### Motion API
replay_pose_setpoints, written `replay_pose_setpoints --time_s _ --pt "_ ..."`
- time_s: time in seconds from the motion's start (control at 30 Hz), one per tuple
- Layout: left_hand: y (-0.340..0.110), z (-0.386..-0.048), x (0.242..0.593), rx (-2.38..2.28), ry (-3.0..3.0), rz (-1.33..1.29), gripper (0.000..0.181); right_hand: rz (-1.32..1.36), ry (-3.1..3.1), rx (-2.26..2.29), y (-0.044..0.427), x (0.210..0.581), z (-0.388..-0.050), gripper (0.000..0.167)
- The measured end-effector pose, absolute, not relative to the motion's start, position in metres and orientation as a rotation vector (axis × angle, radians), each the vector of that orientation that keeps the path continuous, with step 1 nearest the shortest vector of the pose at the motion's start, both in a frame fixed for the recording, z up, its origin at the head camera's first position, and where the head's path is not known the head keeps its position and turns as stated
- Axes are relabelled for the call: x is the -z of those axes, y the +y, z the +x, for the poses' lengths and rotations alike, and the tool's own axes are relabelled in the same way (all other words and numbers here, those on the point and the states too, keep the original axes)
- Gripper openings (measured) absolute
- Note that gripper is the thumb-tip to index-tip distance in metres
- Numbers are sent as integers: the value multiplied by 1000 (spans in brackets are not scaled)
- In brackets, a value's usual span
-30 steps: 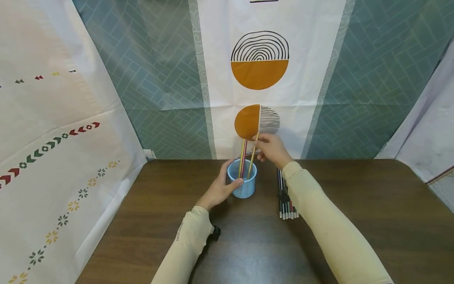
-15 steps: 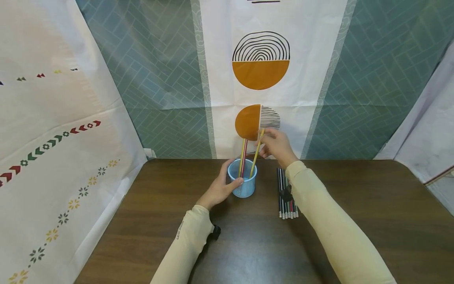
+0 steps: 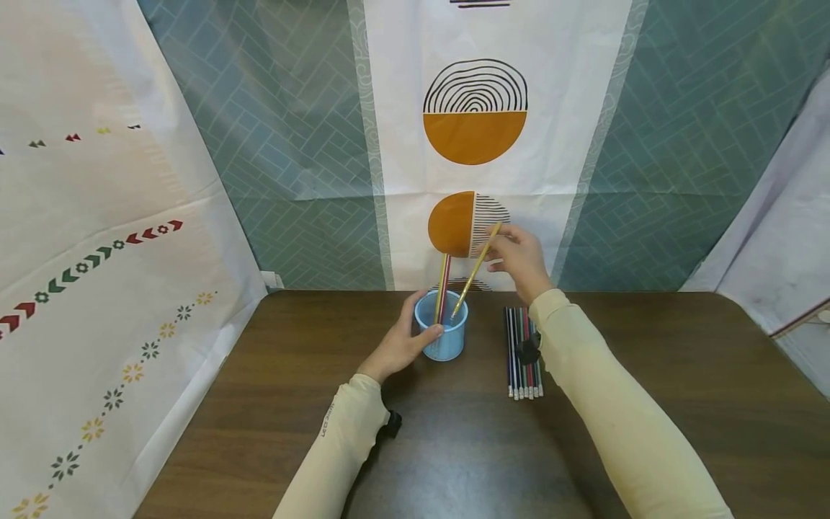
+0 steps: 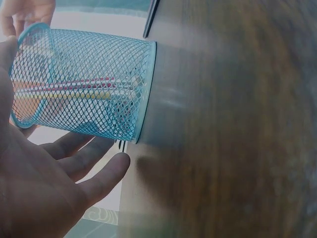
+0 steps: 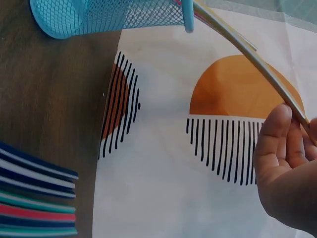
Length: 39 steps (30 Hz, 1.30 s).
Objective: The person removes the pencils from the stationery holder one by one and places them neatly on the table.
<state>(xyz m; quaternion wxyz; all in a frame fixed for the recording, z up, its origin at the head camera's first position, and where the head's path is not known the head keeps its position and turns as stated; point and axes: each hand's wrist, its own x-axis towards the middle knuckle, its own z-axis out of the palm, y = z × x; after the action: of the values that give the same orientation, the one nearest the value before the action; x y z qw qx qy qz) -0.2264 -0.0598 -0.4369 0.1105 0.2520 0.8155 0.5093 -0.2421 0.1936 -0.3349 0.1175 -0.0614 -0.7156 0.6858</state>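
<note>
A light-blue mesh pencil cup (image 3: 444,347) stands upright near the table's back edge. My left hand (image 3: 397,347) holds it from the left, thumb at the near side of the rim and fingers around the far side. Two or so pencils (image 3: 444,285), yellow and red-striped, lean inside; their lower ends show through the mesh in the left wrist view. Above and right of the cup, my right hand (image 3: 521,261) pinches a gold-yellow pencil (image 3: 475,271) near its top. That pencil slants to the right, its lower end within the cup's mouth.
A row of dark, striped pencils (image 3: 519,378) lies on the brown table (image 3: 467,447) right of the cup, partly under my right wrist. Behind the table's back edge hangs a patterned cloth (image 3: 545,166). Another white cloth (image 3: 130,288) hangs along the left.
My right hand has moved right and slightly up with the yellow pencil, which now tilts more and has risen a little from the cup. The left hand and cup stay in place.
</note>
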Motion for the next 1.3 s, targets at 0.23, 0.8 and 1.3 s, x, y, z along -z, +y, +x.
replay_pose_setpoints --time_s 0.23,0.8,1.3 --pt "-60 -227 437 -1490 2400 738 84 -191 -2030 -2008 205 332 -243 35" --pt "-60 -227 438 -1490 2400 729 86 -162 -2018 -1976 222 323 -237 32" --pt "-60 -229 440 -1506 2407 776 79 -180 -2010 -1985 243 333 -228 32"
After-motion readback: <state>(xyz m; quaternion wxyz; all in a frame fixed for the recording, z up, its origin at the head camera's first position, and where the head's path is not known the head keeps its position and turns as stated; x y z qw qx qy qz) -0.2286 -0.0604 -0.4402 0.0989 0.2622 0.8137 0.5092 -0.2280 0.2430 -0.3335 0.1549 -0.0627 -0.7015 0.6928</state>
